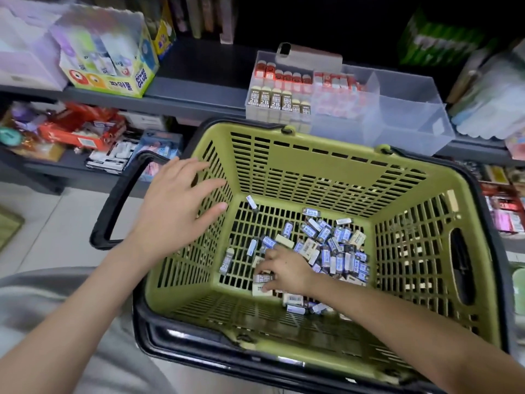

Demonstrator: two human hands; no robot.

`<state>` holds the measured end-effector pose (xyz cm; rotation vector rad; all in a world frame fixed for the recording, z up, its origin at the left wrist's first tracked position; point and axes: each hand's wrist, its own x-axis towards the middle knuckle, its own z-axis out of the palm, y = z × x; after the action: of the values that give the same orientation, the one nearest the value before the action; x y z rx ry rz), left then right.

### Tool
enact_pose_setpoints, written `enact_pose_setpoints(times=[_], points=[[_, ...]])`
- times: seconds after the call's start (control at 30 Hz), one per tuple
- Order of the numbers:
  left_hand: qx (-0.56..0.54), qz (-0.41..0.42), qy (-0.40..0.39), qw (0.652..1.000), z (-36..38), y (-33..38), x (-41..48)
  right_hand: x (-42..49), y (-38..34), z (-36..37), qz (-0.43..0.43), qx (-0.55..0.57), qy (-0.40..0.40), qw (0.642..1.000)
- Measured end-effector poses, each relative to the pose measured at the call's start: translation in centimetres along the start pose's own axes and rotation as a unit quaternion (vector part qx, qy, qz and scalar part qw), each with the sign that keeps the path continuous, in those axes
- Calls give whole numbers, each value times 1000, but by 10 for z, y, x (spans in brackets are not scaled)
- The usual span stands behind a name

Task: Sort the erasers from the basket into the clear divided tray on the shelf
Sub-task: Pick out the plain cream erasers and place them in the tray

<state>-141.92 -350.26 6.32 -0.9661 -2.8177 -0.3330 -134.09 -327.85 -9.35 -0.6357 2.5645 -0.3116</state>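
The likeliest slip from here was a mixed grab. The erasers (335,245) lay jumbled on the floor of the green basket (312,146), blue-sleeved ones heaped among cream ones. Your curled fingers could have lifted a wrong sort along with the one you wanted and carried it to the wrong compartment. A loose pinch could also have dropped a piece on the way up, back into the heap or outside the basket. The clear divided tray (412,118) sat at the front edge of the grey shelf (199,100), just behind the basket's far rim, so a careless lift might have knocked it (its right-hand compartments looked empty).

Your right hand (284,270) was deep in the basket, at the left edge of the heap, its fingers curled round a cream 2B eraser (262,280); whether it held more than one I could not tell. Your left hand (176,203) was wide open, fingers spread, at the basket's left wall, holding nothing and well apart from the erasers. The matching 2B row (270,100) stood in the tray's front left compartment, well beyond your right hand, with red-sleeved erasers (284,75) behind it
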Motion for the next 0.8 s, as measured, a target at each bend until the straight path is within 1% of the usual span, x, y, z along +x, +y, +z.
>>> enact_pose_setpoints(times=[0.1,0.27,0.33,0.43,0.47,0.53,0.57,0.6,0.63,0.7,0.73,0.8], points=[[-1,-9,4,1000,2,-1,-1,1,-3,-5,37,-9,-17,999],[5,-15,-2,1000,3,-2,-1,10,-27,-1,143,-93,-89,981],[4,-16,-1,1000,4,-1,-1,11,-29,-3,144,-92,-99,980],[-19,-31,8,999,4,-2,-1,5,-30,-7,113,-74,-63,989],[-25,-35,12,999,3,-2,-1,4,-29,-8,109,-46,-39,992],[-37,-40,24,998,4,-2,-1,10,-30,-14,108,51,37,992],[-42,-42,30,998,4,-2,-1,18,-30,-17,95,99,76,988],[-47,-44,35,997,4,-2,-1,28,-29,-21,63,126,103,985],[-52,-46,39,997,4,-2,-2,38,-30,-24,16,130,111,985],[-61,-46,48,996,3,-2,-2,57,-34,-23,-83,87,88,989],[-66,-45,51,996,3,-2,-2,64,-36,-20,-117,55,67,989],[-71,-46,48,995,4,-2,-2,74,-34,-12,-149,0,37,988]])
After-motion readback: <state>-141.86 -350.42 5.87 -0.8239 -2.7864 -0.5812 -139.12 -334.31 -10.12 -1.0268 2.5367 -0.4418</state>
